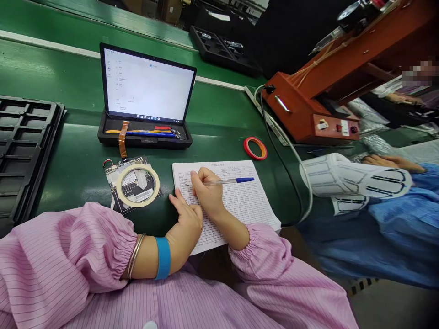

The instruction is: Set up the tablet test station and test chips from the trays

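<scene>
My right hand (207,192) is closed round a pen with a blue cap (233,181), its tip on the upper left of a printed form sheet (247,201) lying on the green belt. My left hand (187,214) rests on the sheet's left edge, fingers curled against the paper, holding nothing I can see. That wrist carries a blue band and a thin bangle. Both sleeves are pink striped. A pale tape roll (137,185) lies on a circuit board (116,171) just left of the sheet.
A lit tablet (147,87) stands in a black fixture (144,135) with an orange flex cable. Black trays (24,146) sit at left. A red tape ring (255,148), a cable and a red machine (308,114) are at right. A co-worker's blue sleeve (394,219) is beside me.
</scene>
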The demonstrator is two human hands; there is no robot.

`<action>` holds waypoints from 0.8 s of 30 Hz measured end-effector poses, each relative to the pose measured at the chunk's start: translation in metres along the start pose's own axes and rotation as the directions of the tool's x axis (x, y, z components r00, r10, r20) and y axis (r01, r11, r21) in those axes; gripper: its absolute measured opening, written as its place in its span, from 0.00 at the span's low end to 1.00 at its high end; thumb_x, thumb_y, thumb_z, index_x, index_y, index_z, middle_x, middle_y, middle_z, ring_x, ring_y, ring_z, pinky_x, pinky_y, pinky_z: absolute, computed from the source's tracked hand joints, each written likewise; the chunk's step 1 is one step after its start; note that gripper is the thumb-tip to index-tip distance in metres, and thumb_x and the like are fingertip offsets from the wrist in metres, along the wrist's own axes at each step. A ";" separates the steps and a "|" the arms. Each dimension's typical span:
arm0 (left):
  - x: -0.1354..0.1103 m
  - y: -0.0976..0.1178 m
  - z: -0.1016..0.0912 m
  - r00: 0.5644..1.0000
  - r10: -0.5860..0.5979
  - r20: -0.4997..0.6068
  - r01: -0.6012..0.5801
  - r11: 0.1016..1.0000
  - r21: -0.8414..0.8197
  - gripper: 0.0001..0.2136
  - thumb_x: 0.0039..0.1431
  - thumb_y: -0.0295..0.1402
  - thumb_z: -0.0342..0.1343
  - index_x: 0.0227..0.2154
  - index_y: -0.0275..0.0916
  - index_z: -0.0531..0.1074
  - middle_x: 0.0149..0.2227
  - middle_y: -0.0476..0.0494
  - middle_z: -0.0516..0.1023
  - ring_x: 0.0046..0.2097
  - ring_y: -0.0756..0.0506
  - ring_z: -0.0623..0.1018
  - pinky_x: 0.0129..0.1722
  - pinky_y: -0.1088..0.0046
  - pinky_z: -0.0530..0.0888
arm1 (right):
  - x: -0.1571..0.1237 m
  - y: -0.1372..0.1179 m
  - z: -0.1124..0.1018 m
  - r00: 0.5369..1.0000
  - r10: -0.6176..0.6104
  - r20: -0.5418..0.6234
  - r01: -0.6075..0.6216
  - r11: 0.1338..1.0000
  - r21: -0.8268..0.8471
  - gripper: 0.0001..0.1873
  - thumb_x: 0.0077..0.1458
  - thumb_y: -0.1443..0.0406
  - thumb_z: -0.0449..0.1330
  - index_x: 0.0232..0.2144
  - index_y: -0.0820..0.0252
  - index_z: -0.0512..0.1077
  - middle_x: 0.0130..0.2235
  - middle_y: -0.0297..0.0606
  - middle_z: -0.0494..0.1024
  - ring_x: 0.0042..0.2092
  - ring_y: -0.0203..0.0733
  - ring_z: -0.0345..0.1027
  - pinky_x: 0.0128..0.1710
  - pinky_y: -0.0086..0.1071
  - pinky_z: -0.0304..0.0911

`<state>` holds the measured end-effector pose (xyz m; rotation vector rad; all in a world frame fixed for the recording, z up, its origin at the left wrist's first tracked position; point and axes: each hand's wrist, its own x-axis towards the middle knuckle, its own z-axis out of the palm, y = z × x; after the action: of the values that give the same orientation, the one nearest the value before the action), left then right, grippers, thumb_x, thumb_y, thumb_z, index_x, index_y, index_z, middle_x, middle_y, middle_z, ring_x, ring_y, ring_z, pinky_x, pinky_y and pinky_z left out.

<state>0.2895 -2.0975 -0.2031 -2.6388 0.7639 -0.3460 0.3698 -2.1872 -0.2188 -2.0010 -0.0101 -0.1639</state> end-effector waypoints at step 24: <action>0.000 -0.001 -0.002 1.000 -0.016 0.017 0.018 0.993 -0.114 0.12 0.61 0.22 0.45 0.35 0.19 0.73 0.44 0.10 0.75 0.49 0.27 0.77 0.45 0.50 0.75 | 0.001 -0.001 0.000 1.000 -0.007 0.026 0.007 1.000 -0.004 0.21 0.58 0.63 0.56 0.17 0.55 0.54 0.13 0.24 0.59 0.18 0.32 0.52 0.24 0.31 0.54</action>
<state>0.2890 -2.0968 -0.2006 -2.7529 0.7784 -0.2928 0.3702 -2.1870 -0.2182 -2.0070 -0.0339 -0.1423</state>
